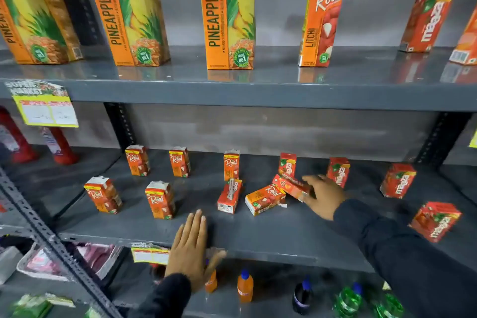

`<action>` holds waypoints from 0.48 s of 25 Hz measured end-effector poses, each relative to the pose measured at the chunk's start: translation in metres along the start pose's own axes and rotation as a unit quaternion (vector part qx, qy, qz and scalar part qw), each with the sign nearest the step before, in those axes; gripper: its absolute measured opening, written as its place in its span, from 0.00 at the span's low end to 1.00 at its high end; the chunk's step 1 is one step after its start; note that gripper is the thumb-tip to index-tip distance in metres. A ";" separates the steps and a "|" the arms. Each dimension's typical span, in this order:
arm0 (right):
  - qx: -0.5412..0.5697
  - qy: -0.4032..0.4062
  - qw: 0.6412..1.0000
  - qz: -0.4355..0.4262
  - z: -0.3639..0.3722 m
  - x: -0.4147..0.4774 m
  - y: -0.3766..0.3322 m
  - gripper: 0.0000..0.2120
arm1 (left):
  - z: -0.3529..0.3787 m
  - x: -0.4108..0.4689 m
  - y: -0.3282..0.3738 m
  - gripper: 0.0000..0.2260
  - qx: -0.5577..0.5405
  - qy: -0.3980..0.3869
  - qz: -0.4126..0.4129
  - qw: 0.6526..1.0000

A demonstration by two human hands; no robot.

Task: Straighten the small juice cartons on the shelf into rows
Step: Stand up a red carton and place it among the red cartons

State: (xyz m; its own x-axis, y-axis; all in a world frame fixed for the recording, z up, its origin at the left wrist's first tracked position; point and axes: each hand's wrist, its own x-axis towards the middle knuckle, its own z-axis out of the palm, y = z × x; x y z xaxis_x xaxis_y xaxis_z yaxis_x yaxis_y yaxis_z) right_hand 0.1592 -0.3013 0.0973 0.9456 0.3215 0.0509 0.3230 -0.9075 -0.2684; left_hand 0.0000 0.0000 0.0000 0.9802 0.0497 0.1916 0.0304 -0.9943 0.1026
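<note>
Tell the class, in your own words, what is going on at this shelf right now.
A person is tidying small juice cartons on the middle shelf. The right hand is on a tipped red carton lying beside a fallen Real carton. The left hand rests flat, open, on the shelf's front edge. Most other small cartons stand upright, loosely spaced, not yet in neat rows.

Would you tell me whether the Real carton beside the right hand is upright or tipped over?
Tipped over: the Real carton lies on its side on the shelf, its logo slanted.
</note>
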 end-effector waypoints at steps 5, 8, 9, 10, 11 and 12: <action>0.223 -0.065 0.969 0.088 0.011 0.044 0.023 0.15 | 0.017 -0.003 0.002 0.44 0.018 0.025 -0.068 0.997; 0.354 -0.106 0.920 0.132 0.013 0.054 0.028 0.16 | 0.014 -0.003 0.004 0.45 0.032 0.009 -0.061 0.998; 0.383 -0.126 0.904 0.145 0.015 0.056 0.032 0.19 | 0.014 -0.004 0.004 0.45 0.034 0.005 -0.064 0.997; 0.397 -0.145 0.893 0.152 0.017 0.057 0.034 0.22 | 0.014 -0.003 0.004 0.45 0.035 0.002 -0.069 0.997; 0.400 -0.153 0.892 0.148 0.020 0.058 0.035 0.25 | 0.014 -0.003 0.005 0.44 0.029 0.004 -0.071 0.997; 0.394 -0.156 0.895 0.142 0.021 0.059 0.035 0.26 | 0.014 -0.003 0.005 0.44 0.024 0.011 -0.068 0.997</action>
State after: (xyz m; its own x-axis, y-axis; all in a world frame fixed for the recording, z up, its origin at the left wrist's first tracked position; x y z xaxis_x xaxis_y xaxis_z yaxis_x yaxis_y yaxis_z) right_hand 0.2256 -0.3088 0.0704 0.8880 0.2802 -0.3645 -0.1722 -0.5325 -0.8287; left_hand 0.0003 -0.0068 -0.0132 0.9618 0.1853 0.2014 0.1717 -0.9816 0.0831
